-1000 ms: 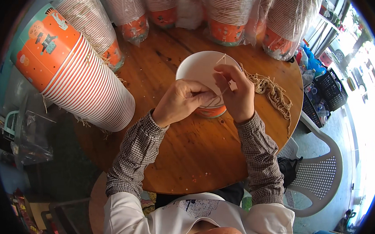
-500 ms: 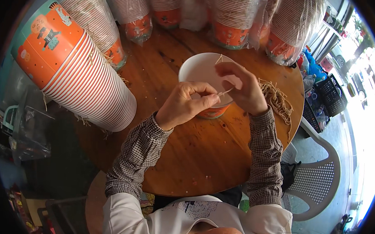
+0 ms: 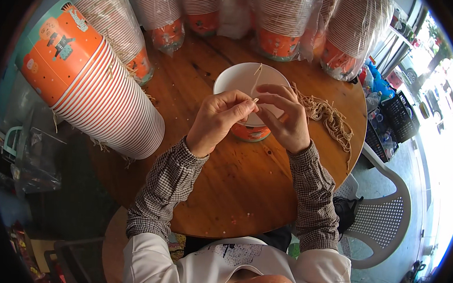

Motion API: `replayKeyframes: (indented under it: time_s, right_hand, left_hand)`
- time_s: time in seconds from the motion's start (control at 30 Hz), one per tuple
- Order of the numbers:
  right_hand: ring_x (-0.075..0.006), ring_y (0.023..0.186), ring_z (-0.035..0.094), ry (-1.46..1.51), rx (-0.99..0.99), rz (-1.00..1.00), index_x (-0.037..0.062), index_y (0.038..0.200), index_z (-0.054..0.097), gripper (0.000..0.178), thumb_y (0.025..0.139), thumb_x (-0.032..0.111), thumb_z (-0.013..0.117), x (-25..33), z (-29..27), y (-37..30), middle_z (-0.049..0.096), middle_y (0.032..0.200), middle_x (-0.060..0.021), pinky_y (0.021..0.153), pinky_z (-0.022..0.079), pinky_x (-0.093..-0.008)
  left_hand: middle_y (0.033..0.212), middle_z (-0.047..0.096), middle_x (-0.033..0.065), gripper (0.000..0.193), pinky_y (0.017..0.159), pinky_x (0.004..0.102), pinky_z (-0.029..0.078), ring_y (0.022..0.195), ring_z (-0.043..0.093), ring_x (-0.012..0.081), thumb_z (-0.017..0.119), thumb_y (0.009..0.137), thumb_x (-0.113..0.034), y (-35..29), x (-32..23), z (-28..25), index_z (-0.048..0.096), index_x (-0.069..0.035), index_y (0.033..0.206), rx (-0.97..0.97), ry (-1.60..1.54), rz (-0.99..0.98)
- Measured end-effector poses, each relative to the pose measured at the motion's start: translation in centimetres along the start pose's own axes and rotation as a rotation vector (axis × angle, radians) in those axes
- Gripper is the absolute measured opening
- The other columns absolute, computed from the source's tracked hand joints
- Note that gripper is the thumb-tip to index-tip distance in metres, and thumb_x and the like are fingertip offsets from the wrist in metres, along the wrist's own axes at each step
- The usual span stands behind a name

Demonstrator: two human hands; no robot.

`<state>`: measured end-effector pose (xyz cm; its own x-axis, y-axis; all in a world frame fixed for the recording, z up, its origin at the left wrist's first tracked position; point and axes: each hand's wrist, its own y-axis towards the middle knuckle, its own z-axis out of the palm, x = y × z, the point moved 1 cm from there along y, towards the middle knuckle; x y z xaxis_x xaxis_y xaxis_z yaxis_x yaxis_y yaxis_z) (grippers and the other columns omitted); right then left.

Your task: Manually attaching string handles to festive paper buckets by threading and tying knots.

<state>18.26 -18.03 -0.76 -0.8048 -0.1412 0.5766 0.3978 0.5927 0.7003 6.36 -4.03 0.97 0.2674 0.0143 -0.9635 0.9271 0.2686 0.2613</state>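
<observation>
An orange paper bucket [image 3: 250, 133] with a white inside stands upright on the table in front of me. A thin beige string [image 3: 258, 75] hangs from its far rim down over the inside. My left hand [image 3: 221, 117] pinches the string's end between thumb and forefinger, just above the near rim. My right hand [image 3: 284, 116] meets it there, thumb and forefinger closing on the same short bit of string, its other fingers bent over the bucket. Exactly how the string runs between the fingertips is hidden. A heap of loose beige strings [image 3: 328, 118] lies just right of the bucket.
A tall stack of nested orange buckets [image 3: 110, 93] leans at the left of the round wooden table [image 3: 234, 192]. Several plastic-wrapped bucket stacks [image 3: 281, 27] line the far edge. At the right are a white chair [image 3: 380, 219] and a black crate [image 3: 399, 116].
My right hand has moved left and down to meet the left hand's fingertips. The bucket has shifted slightly left, and more of the loose strings show beside it.
</observation>
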Motion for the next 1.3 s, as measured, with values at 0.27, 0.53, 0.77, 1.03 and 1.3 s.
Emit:
replayKeyframes:
  time_s: [0.27, 0.53, 0.77, 1.03, 1.3]
  right_hand:
    - [-0.0250, 0.104, 0.057, -0.079, -0.111, -0.010, 0.0074, 0.095, 0.070, 0.020, 0.075, 0.010, 0.073, 0.2, 0.8, -0.2, 0.066, 0.107, -0.0054, 0.094, 0.040, -0.0402]
    - [-0.0237, 0.097, 0.059, -0.033, -0.174, -0.004, 0.0070, 0.095, 0.069, 0.019, 0.075, 0.006, 0.071, 0.8, 0.7, 0.0, 0.068, 0.101, -0.0048, 0.094, 0.039, -0.0379]
    - [-0.0168, 0.090, 0.062, 0.207, -0.192, 0.073, 0.0053, 0.094, 0.070, 0.014, 0.080, 0.003, 0.070, 0.9, 0.3, -0.1, 0.070, 0.092, -0.0040, 0.093, 0.039, -0.0356]
    - [-0.0139, 0.090, 0.061, 0.367, -0.216, 0.141, 0.0024, 0.094, 0.071, 0.011, 0.082, 0.002, 0.070, 1.1, 0.3, -0.2, 0.071, 0.093, -0.0043, 0.089, 0.042, -0.0300]
    - [-0.0133, 0.091, 0.060, 0.395, -0.250, 0.176, 0.0028, 0.093, 0.071, 0.011, 0.082, 0.001, 0.070, 1.2, 0.5, -0.4, 0.071, 0.093, -0.0040, 0.092, 0.042, -0.0309]
  left_hand:
    - [0.086, 0.065, 0.0003, 0.018, 0.073, 0.0221, 0.047, 0.075, 0.054, 0.0054, 0.057, 0.094, -0.017, -0.1, -0.2, 0.2, 0.067, -0.001, 0.093, 0.010, 0.033, -0.047]
    - [0.081, 0.062, -0.0013, 0.019, 0.071, 0.0217, 0.046, 0.074, 0.054, 0.0054, 0.057, 0.094, -0.017, -0.2, -0.1, 0.0, 0.066, -0.001, 0.092, 0.024, 0.042, -0.041]
    - [0.082, 0.062, -0.0012, 0.019, 0.071, 0.0219, 0.046, 0.074, 0.054, 0.0053, 0.056, 0.094, -0.017, -0.1, 0.1, -0.1, 0.065, 0.000, 0.092, 0.015, 0.021, -0.043]
    - [0.086, 0.064, -0.0005, 0.018, 0.072, 0.0219, 0.046, 0.075, 0.054, 0.0051, 0.056, 0.095, -0.016, -0.1, 0.0, 0.0, 0.065, 0.000, 0.094, 0.018, 0.038, -0.035]
    - [0.087, 0.065, -0.0001, 0.017, 0.071, 0.0213, 0.047, 0.076, 0.055, 0.0050, 0.056, 0.095, -0.015, 0.0, 0.3, -0.1, 0.066, 0.000, 0.097, 0.047, 0.068, -0.013]
